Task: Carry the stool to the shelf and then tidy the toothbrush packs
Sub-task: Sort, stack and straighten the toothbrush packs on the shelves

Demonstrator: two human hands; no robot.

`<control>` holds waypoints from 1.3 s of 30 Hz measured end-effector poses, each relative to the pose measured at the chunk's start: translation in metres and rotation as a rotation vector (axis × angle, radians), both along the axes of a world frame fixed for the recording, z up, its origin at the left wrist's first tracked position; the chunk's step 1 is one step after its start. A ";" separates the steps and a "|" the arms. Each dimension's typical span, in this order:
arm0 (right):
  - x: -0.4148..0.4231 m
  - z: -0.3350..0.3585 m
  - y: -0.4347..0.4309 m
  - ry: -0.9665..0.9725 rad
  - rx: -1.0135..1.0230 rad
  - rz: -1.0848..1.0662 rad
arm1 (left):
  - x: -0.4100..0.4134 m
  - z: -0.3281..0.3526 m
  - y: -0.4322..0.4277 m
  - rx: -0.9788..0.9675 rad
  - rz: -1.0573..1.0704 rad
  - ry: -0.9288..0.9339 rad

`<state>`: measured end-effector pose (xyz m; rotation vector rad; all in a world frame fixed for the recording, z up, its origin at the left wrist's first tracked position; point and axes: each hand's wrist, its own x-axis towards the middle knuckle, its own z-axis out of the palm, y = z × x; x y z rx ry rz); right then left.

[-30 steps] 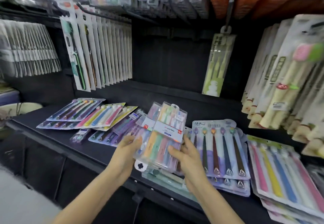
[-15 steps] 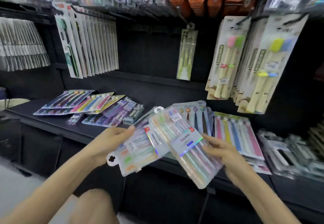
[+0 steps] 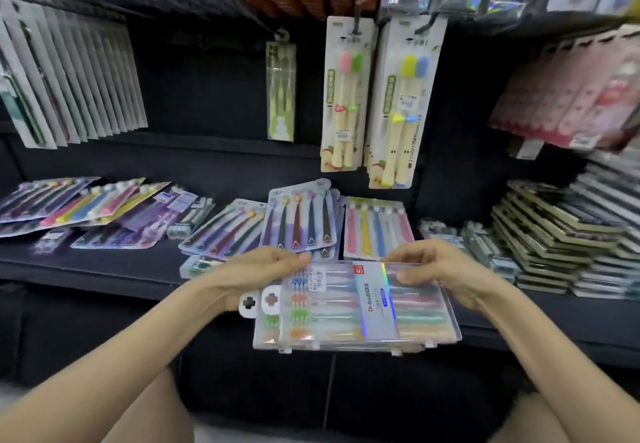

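Observation:
Between my hands lies a stack of clear plastic toothbrush packs [image 3: 349,307], flat and sideways, just in front of the black shelf [image 3: 104,266]. My left hand [image 3: 256,269] grips the stack's left end, fingers over the top edge. At the right end my right hand [image 3: 436,269] holds it with the thumb on top. Several more toothbrush packs [image 3: 298,221] lie loose on the shelf behind. The stool is out of sight.
Carded toothbrush packs [image 3: 346,96] hang from hooks above the shelf. A pile of dark flat packs [image 3: 561,238] sits at the right. Colourful packs [image 3: 79,207] lie spread at the left. My knees show at the bottom corners.
The fanned packs have come together into one squared stack, turned flat and sideways. The view has swung right and lower, and both hands now hold the stack's ends.

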<state>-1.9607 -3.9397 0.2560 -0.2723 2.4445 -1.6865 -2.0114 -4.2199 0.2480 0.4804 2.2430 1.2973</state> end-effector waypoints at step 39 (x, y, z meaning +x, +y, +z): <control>0.135 0.070 0.314 0.336 -0.617 -1.396 | -0.042 0.041 0.392 0.115 -0.347 0.956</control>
